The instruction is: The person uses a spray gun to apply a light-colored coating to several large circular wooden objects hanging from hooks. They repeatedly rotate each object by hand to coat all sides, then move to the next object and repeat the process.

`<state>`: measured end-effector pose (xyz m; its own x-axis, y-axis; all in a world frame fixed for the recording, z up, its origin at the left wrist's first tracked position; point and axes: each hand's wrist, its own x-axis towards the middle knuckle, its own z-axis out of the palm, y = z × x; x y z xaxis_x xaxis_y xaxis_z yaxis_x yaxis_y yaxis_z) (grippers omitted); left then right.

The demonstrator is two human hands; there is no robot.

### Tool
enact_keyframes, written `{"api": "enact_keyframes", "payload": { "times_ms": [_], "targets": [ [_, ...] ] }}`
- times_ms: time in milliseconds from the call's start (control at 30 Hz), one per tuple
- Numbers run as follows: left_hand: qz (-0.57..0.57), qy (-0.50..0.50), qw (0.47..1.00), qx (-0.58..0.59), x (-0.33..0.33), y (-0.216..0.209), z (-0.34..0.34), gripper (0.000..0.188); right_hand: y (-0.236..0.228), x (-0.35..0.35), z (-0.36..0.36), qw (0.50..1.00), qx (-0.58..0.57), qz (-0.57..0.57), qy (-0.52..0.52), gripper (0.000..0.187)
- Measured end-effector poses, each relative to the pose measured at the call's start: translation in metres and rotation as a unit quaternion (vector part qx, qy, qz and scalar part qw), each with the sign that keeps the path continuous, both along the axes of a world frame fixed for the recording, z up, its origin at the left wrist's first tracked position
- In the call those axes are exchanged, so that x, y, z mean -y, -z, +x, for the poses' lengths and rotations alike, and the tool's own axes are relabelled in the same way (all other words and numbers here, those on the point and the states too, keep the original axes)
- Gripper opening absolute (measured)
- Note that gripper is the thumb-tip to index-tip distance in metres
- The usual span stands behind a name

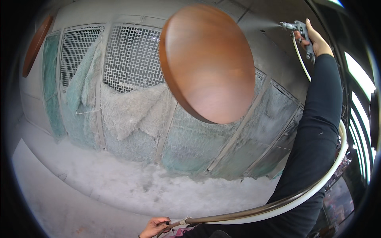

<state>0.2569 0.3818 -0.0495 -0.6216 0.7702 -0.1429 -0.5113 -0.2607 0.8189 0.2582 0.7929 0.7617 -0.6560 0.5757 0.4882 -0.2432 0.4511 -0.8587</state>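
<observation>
My right hand (313, 39), arm stretched up to the upper right, grips a grey spray gun (299, 29). A fine mist leaves its nozzle toward the left. In front of the gun hangs a round, glossy brown wooden disc (210, 65), tilted, with a thick edge; what holds it up is out of view. Down at the lower edge, my left hand (156, 227) is closed around a brown hose (234, 216). A white hose (278, 212) runs beside it and curves up past my right arm. A thin pale tube (297, 53) drops from the gun.
Behind the disc stands a wall of metal grilles (133, 53) with sagging, torn greenish filter sheets (131, 107). Pale dust coats the floor (158, 190). Another brown wooden piece (37, 45) hangs at the far left. Bright strip lights (359, 75) line the right side.
</observation>
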Motion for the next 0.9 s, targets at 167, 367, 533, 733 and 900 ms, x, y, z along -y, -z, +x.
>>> {"api": "enact_keyframes", "payload": {
  "times_ms": [167, 367, 533, 733, 900],
  "targets": [
    [0.067, 0.009, 0.996, -0.066, -0.03, -0.012, -0.005, 0.025, 0.075, -0.121, 0.049, 0.992, -0.088, -0.049, 0.072, 0.065],
    [0.066, 0.026, 0.995, -0.068, -0.073, -0.029, 0.006, 0.009, 0.175, -0.159, 0.05, 0.917, -0.2, 0.216, 0.27, 0.063],
    [-0.027, 0.022, 0.995, -0.096, -0.092, -0.038, 0.013, 0.015, 0.296, -0.177, 0.091, 0.889, -0.278, 0.333, 0.149, 0.059],
    [-0.013, 0.049, 0.995, -0.081, -0.052, -0.035, -0.002, 0.005, 0.472, -0.128, 0.175, 0.933, -0.295, 0.194, 0.062, 0.089],
    [0.003, 0.096, 0.99, -0.102, 0.013, -0.038, -0.024, 0.005, 0.546, -0.011, 0.195, 0.952, -0.276, 0.12, -0.044, 0.098]
  ]
}}
